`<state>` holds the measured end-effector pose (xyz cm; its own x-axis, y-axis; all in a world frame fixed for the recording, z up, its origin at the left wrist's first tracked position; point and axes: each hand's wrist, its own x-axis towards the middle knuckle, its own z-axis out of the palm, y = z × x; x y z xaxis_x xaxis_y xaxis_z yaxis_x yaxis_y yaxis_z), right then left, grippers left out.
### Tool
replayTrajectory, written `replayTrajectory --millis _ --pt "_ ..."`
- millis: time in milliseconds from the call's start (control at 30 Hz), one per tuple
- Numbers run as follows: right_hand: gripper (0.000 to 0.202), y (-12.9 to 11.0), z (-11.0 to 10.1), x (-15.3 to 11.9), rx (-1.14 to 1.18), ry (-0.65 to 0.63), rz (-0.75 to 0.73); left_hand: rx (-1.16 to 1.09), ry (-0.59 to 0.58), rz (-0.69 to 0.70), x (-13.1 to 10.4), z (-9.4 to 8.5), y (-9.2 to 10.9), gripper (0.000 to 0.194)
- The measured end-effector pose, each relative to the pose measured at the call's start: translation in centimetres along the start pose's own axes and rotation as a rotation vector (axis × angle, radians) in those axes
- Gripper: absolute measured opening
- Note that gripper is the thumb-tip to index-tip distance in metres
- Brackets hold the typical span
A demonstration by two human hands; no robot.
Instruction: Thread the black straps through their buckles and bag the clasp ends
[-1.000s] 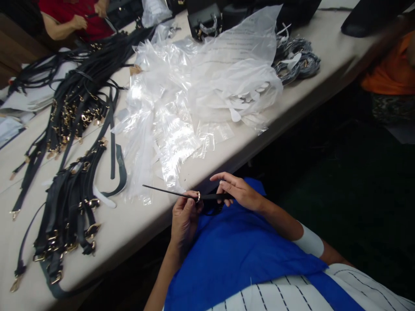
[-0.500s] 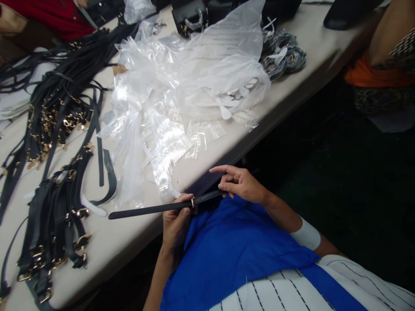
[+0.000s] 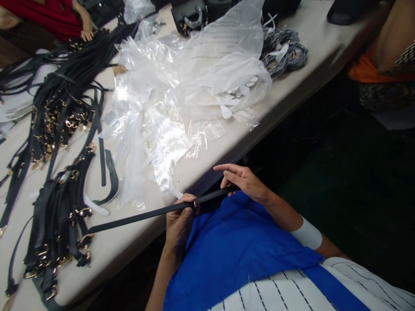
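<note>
A narrow black strap (image 3: 136, 219) stretches from the table's strap pile to my right hand. My left hand (image 3: 181, 218) pinches it at a small gold buckle (image 3: 195, 203), thumb on top. My right hand (image 3: 241, 180) is at the strap's right end, which passes by its lower fingers; the index finger points out to the left, and the other fingers are bent. The strap's left tip lies beside a gold ring of the bundled black straps (image 3: 60, 216) on the table.
Clear plastic bags (image 3: 168, 116) cover the middle of the table (image 3: 194, 170). More long black straps (image 3: 61, 95) lie at the left. Black bags (image 3: 189, 17) and coiled grey straps (image 3: 285, 52) stand behind. A person's hand (image 3: 87, 30) is at the back left.
More strap now extends left of my left hand, its tip reaching the bundle. My right hand has shifted slightly right, its thumb raised. The other person's hand has come down onto the straps.
</note>
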<state>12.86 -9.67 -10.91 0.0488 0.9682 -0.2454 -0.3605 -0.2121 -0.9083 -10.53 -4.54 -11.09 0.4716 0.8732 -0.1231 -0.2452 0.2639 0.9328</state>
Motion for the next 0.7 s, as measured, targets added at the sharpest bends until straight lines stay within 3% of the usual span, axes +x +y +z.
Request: replayTrajectory --millis 267,567,700 --pt "0.040 1.6 -0.1 0.7 -0.215 0.042 -0.024 0.058 -0.020 -0.056 -0.2 0.8 0.6 0.022" --pt "0.040 2.0 -1.0 0.9 -0.241 0.119 -0.058 0.036 -0.079 -0.046 0.0 0.7 1.0 0.022" --pt "0.034 2.8 -1.1 1.3 -0.393 0.213 -0.177 0.050 -0.070 -0.063 0.2 0.9 1.2 0.020"
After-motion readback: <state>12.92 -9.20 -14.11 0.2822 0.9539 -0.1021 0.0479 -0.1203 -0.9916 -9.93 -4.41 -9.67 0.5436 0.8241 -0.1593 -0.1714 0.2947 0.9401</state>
